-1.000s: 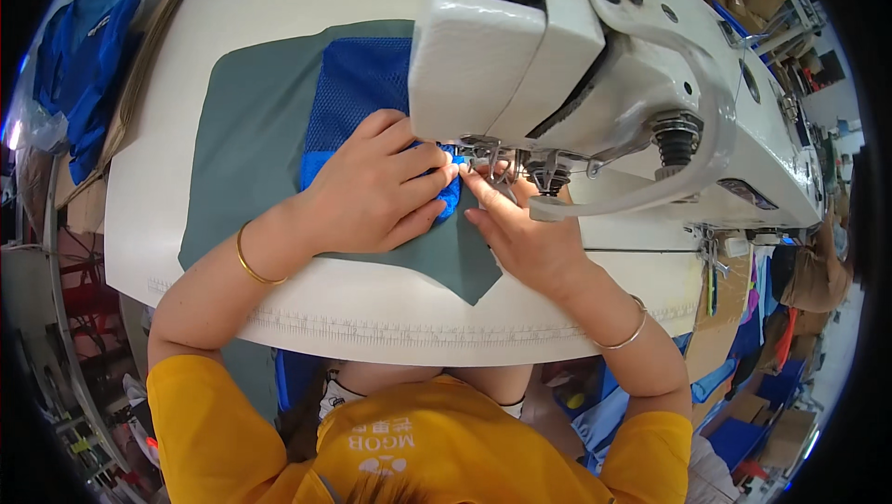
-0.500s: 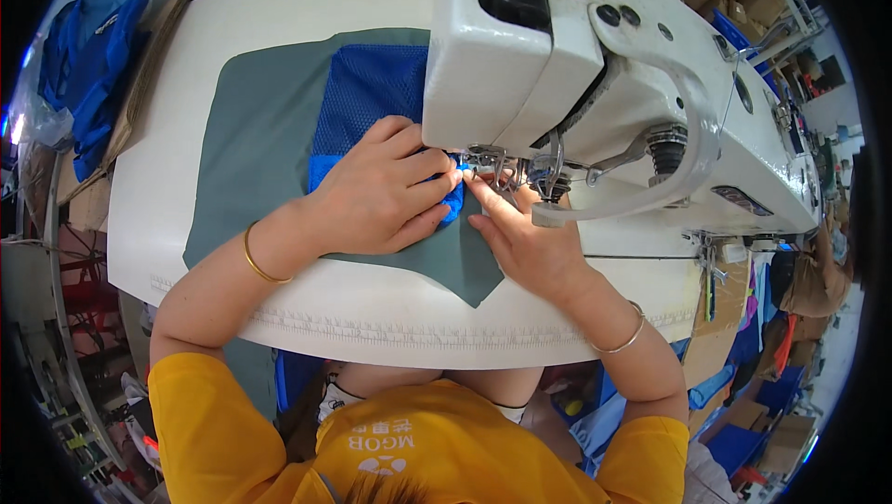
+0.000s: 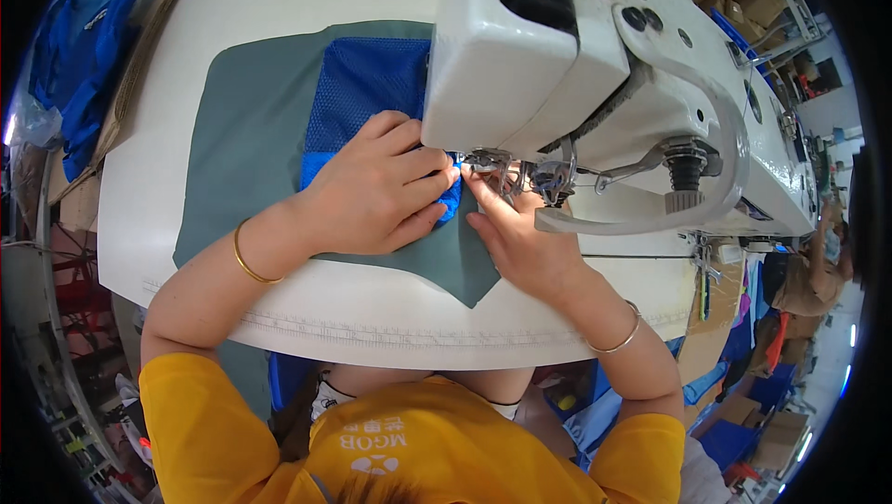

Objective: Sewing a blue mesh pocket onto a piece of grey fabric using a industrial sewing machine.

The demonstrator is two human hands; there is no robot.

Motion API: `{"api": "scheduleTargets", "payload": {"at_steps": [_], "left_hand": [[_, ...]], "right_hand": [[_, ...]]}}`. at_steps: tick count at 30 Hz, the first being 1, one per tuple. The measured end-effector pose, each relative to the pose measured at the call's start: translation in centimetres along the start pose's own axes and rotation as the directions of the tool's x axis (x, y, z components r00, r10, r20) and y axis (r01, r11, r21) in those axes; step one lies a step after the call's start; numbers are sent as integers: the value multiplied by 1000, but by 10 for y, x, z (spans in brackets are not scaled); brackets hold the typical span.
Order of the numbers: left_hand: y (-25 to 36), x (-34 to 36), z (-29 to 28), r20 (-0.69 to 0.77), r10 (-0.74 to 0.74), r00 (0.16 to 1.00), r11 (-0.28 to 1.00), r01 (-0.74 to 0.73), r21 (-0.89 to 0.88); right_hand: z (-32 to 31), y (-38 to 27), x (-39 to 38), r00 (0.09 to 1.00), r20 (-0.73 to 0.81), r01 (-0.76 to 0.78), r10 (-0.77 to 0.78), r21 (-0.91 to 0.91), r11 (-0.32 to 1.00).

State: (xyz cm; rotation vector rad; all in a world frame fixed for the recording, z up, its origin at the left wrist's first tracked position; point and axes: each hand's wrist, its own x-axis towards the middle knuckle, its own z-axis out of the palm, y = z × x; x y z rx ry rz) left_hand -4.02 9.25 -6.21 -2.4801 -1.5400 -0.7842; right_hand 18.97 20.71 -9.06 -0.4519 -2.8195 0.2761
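A grey-green fabric panel (image 3: 251, 142) lies flat on the white sewing table (image 3: 158, 114), with a blue mesh piece (image 3: 362, 86) on top of it. My left hand (image 3: 372, 193) presses down on the blue piece, fingers curled at its edge by the presser foot (image 3: 492, 165). My right hand (image 3: 516, 244) rests on the grey fabric just right of the foot, its fingertips pinching the blue edge at the needle. The white sewing machine (image 3: 576, 67) overhangs both hands and hides the needle.
A pile of blue fabric (image 3: 79, 49) lies off the table's left side beside a cardboard sheet. Another person (image 3: 818, 262) stands at the far right among boxes and blue bags. A ruler strip runs along the table's near edge (image 3: 390, 332).
The view has shifted slightly. Both hands stay at the presser foot, and the fabric sits in nearly the same place.
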Motion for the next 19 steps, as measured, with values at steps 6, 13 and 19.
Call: {"api": "scheduleTargets", "payload": {"at_steps": [6, 13, 19], "left_hand": [[-1, 0, -2, 12, 7, 1000, 1000, -7, 9], [-1, -4, 0, 64, -35, 997, 999, 34, 14], [21, -8, -23, 61, -29, 998, 985, 18, 172]], "right_hand": [[-3, -5, 4, 990, -117, 70, -80, -86, 994], [6, -2, 6, 969, -195, 159, -151, 25, 987], [1, -1, 2, 923, -337, 195, -188, -12, 981]]}}
